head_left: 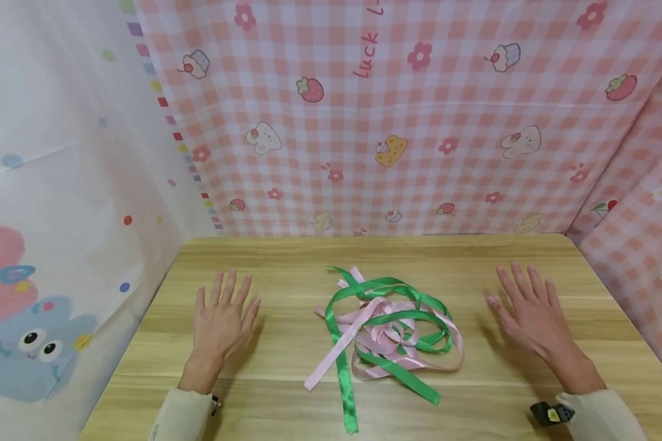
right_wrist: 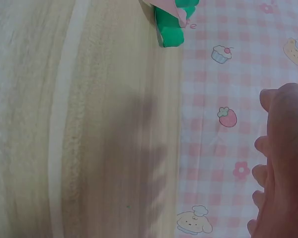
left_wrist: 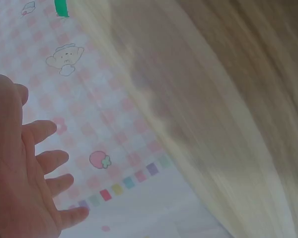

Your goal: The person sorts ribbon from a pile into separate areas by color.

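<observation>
A loose tangle of two satin ribbons lies in the middle of the wooden table in the head view. The green ribbon (head_left: 341,367) loops around the pink ribbon (head_left: 331,361), and loose ends of both reach toward the front. To the left of the pile is my left hand (head_left: 219,324), palm down with fingers spread, holding nothing. My right hand (head_left: 537,321) is on the other side, its fingers also spread and holding nothing. Both wrist views show the hands over the tabletop, apart from the ribbons; a bit of green ribbon (right_wrist: 170,32) shows in the right one.
The wooden table (head_left: 287,404) ends at a pink checked cloth (head_left: 331,122) hung behind it. A white cloth with cartoon prints (head_left: 60,184) hangs on the left, and another checked cloth (head_left: 640,245) borders the right side.
</observation>
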Tool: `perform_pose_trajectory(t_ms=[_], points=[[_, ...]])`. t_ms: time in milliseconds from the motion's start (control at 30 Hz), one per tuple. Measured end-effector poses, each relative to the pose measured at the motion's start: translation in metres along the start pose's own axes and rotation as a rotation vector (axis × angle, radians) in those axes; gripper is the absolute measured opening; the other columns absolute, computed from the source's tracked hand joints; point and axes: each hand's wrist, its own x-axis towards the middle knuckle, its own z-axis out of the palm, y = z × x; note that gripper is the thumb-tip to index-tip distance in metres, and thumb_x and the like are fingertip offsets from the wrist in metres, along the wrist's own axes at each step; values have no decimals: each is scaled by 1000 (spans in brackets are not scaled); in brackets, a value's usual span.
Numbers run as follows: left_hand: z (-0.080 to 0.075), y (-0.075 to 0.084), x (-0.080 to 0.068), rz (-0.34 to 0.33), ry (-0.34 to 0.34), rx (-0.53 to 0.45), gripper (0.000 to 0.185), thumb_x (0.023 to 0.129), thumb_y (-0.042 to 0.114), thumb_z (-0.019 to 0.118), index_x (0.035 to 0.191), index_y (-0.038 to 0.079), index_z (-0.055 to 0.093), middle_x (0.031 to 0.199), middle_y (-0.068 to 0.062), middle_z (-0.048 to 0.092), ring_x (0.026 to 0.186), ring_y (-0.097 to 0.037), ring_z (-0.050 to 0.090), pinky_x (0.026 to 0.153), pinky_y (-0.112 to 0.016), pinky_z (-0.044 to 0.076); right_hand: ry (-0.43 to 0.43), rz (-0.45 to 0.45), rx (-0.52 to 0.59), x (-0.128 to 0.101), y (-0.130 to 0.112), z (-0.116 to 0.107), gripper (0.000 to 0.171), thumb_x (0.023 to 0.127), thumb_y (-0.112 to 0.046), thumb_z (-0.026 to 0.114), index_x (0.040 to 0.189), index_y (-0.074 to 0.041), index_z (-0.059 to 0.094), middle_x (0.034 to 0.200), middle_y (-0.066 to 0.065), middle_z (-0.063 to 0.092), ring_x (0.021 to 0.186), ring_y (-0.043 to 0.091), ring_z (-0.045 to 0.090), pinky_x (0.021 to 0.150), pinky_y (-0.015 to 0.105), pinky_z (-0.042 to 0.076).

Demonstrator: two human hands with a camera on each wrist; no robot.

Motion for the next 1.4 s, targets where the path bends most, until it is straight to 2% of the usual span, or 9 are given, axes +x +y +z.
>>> perform_pose_trajectory(t_ms=[167,333,467,533,667,767,933,1167,1400], points=[[-1,5,1,1,-8,-41,57,103,45,42,150,13,43,156,-19,35,147,-41,22,113,-66,20,-8,-11,17,4,-4,2,66,104,-41,42,157,-7,22,160,28,18,149,46,1,117,64,-4],[3,19,7,6,-1,-172,56,103,42,45,148,9,45,152,-21,41,144,-43,29,113,-64,24,-28,-59,126,13,-15,8,62,102,-35,53,151,-1,35,155,31,29,144,52,17,115,66,9],[6,38,13,6,6,-364,53,103,36,51,145,5,49,145,-22,50,136,-43,41,109,-62,34,-72,-87,260,23,-28,17,58,98,-27,63,144,2,44,149,32,38,136,53,31,107,70,22],[8,48,16,-16,-35,-484,52,103,36,51,145,5,48,144,-21,51,135,-41,43,108,-61,36,-112,-80,320,29,-35,21,55,98,-24,63,143,2,45,147,30,42,135,51,34,106,69,25],[11,65,23,-101,-142,-701,53,103,38,52,147,10,46,145,-16,52,135,-37,44,107,-59,38,-172,-67,400,41,-48,30,48,99,-20,61,140,2,49,141,25,50,132,47,41,105,66,33],[15,75,30,-141,-181,-810,52,102,35,55,146,9,47,141,-17,55,131,-35,49,106,-56,41,-212,-48,451,51,-58,36,45,101,-22,59,138,1,52,139,22,54,132,44,44,104,65,36],[26,88,43,-147,-205,-951,49,99,26,61,142,4,49,128,-20,62,118,-32,59,98,-47,50,-254,-16,525,69,-73,45,41,101,-24,58,136,-2,56,134,17,60,128,38,51,105,60,39],[34,107,56,-189,-281,-1069,49,96,18,65,140,1,50,122,-21,64,110,-32,64,95,-46,52,-324,83,630,92,-93,57,39,103,-29,55,135,-6,56,132,13,60,120,36,56,98,53,48],[42,120,62,-248,-335,-1038,56,91,20,72,139,2,49,121,-17,63,109,-28,61,95,-43,51,-297,174,671,107,-106,73,36,102,-25,56,130,-2,57,128,16,61,116,33,58,95,49,49]])
